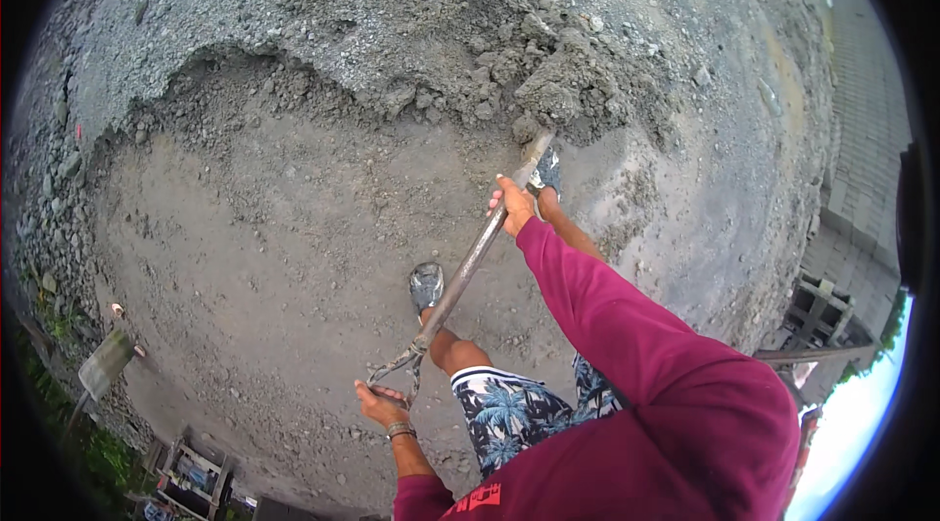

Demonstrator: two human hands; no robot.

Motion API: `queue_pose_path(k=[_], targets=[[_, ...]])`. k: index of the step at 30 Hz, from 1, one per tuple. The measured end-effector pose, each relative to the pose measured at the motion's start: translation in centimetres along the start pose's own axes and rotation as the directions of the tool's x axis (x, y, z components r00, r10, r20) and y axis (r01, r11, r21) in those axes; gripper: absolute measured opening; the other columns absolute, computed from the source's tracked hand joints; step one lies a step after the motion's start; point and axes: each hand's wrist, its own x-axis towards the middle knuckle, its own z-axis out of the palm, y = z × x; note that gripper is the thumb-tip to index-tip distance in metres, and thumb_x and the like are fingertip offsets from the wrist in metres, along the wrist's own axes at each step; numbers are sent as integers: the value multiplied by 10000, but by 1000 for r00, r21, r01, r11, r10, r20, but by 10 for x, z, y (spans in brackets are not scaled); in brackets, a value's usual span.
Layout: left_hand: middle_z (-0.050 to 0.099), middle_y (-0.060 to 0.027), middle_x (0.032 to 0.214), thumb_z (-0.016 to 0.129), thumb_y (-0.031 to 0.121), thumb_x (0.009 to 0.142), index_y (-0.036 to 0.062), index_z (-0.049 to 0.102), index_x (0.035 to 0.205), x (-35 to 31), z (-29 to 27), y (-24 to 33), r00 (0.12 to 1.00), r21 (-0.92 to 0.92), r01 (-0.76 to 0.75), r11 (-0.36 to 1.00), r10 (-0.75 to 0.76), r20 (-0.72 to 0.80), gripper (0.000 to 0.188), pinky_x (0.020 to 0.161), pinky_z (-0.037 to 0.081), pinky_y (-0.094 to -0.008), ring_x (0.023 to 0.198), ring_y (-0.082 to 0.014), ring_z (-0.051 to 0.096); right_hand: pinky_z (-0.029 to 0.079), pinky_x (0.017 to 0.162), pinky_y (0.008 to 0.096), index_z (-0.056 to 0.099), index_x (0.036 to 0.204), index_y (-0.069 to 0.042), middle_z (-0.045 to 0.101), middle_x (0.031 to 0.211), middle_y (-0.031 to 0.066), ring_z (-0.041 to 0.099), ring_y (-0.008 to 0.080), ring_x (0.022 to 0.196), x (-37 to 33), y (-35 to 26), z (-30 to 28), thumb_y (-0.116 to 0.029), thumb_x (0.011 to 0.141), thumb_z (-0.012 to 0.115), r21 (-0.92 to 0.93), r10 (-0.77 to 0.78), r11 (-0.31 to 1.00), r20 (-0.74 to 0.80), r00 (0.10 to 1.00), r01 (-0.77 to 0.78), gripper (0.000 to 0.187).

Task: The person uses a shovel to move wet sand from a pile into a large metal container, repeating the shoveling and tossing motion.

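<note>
A shovel (468, 268) slants across the middle, its worn shaft running from lower left to upper right. My left hand (384, 405), with bands around the wrist, is closed on the split grip at its near end. Further up, my right hand (512, 205) wraps around the lower shaft, just above the blade. Little of the blade (535, 151) shows; its tip meets the foot of a heap of clumpy, damp-looking grey gravel (563, 80). Whether the tip is under the clumps, I cannot tell.
My shod feet stand apart, the left shoe (427, 284) beside the shaft and the right shoe (547, 174) beside the blade. A flat pale panel (106, 364) stands far left. Wooden frames lie lower left (196, 477) and right (818, 310). Grey blockwork (867, 129) borders the right.
</note>
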Motion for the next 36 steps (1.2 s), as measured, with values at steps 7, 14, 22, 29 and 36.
queue_pose_path(k=[7,14,22,29,36], targets=[[394,-50,451,486,538,912,108,382,584,5,-151,89,977,66,-186,980,177,117,551,346,342,-324,357,-190,389,497,470,438,548,994,-70,584,765,80,596,210,576,-147,66,3,-310,807,756,200,-15,980,44,999,6,368],[388,-50,451,476,569,902,102,382,602,16,-286,190,919,257,-392,883,363,156,563,335,331,-324,350,-189,379,498,480,425,510,1031,-45,590,766,98,597,219,578,-258,199,-25,-275,796,774,502,159,851,38,987,-156,422],[381,-37,469,492,568,912,89,401,625,-24,-304,243,536,360,-844,398,665,520,566,353,329,-310,362,-174,381,502,483,408,612,929,-70,619,751,95,606,228,556,-348,334,-118,-328,803,772,868,194,482,29,981,-121,329],[369,-27,474,492,566,942,75,408,635,-93,-262,176,11,17,-1000,-13,378,926,584,377,319,-293,379,-145,376,492,530,432,588,924,-138,556,712,32,571,198,577,-454,477,-316,-328,818,763,958,172,-225,-140,975,177,279],[494,-29,566,548,445,958,33,469,662,-224,-404,-91,-440,-426,-895,129,-400,804,513,435,318,-266,468,-108,443,466,565,413,501,790,-137,523,635,28,537,199,565,-632,757,-540,-381,848,726,489,329,-596,-575,749,637,337]])
